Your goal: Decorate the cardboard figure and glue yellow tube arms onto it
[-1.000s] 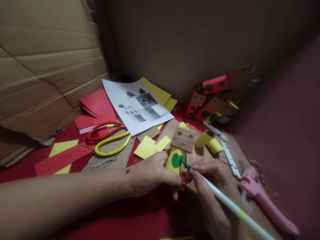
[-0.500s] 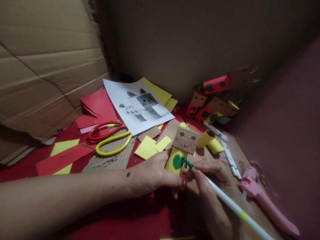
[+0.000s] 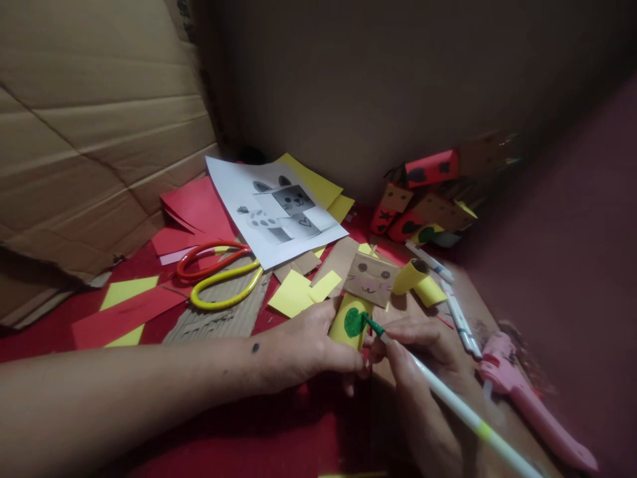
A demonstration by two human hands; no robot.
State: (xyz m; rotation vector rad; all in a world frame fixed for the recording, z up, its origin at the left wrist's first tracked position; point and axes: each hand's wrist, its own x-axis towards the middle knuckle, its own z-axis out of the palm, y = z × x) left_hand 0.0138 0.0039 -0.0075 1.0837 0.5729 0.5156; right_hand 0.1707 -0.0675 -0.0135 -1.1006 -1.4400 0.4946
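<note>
My left hand (image 3: 316,342) is closed around a small paper cat figure (image 3: 343,328) with a yellow tube body. Its cardboard head (image 3: 369,282) has eyes, whiskers and a mouth drawn on. A green heart (image 3: 354,322) fills the front of the body. Between the fingers of my right hand (image 3: 428,378) is a white felt-tip marker (image 3: 448,392), its green tip touching the heart's right edge. Just beyond the figure lies a curled yellow paper tube (image 3: 421,282).
Scissors (image 3: 226,285) with red and yellow handles lie left on corrugated cardboard. A printed cat sheet (image 3: 279,212) rests on coloured paper behind. Several finished figures (image 3: 423,199) are piled at the back right. Markers (image 3: 460,322) and a pink glue gun (image 3: 527,392) lie to the right.
Almost nothing differs. Both hands keep the same hold, and the marker tip stays at the heart's right edge.
</note>
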